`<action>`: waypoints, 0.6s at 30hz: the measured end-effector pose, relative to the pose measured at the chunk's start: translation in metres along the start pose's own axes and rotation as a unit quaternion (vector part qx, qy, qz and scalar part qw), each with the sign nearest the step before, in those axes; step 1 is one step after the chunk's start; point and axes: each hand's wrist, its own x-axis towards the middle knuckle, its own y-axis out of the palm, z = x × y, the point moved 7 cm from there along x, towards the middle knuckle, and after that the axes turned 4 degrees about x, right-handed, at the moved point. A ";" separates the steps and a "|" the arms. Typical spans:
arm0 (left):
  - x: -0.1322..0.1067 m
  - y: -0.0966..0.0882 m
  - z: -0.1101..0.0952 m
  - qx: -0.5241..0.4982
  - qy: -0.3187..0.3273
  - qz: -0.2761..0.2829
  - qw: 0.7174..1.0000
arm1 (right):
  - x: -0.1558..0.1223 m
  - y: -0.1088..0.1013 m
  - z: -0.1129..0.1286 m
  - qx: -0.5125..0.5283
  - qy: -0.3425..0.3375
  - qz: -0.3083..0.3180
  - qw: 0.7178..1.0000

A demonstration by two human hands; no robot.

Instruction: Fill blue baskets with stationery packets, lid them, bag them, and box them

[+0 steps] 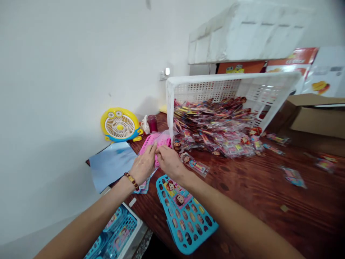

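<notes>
My left hand (144,164) and my right hand (168,160) meet at a pink plastic basket (151,142) wrapped in a clear bag on the wooden table (242,194). Both hands have their fingers pinched on the bag's edge around that basket. My left wrist wears a bead bracelet. A blue plastic basket (185,216) with a cartoon sticker lies just under my right forearm. A packaged toy strip (194,164) lies right of my right hand.
A white crate (231,84) lies tipped on its side, spilling several wrapped toy packets (215,133). A yellow cartoon fan (120,126) stands by the wall. Cardboard boxes (315,115) sit at the right. More blue baskets (118,230) fill a bin below the table edge.
</notes>
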 end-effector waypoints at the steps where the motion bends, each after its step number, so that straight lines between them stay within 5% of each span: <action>1: -0.001 0.001 0.000 0.004 -0.006 0.001 1.000 | 0.002 0.007 -0.003 -0.045 0.000 0.024 0.999; 5: -0.005 -0.001 0.008 0.031 -0.043 -0.004 0.999 | -0.003 0.033 -0.023 -0.191 0.009 0.135 0.972; 9: -0.006 -0.006 0.010 0.065 -0.045 -0.022 0.997 | -0.009 0.038 -0.022 -0.192 -0.004 0.183 0.964; 13: -0.006 0.000 0.001 0.066 -0.015 -0.016 0.998 | -0.002 0.006 -0.002 -0.145 -0.009 0.046 0.988; 18: -0.007 0.011 -0.010 0.038 0.007 -0.012 0.999 | 0.000 -0.017 0.000 0.091 -0.021 -0.147 0.985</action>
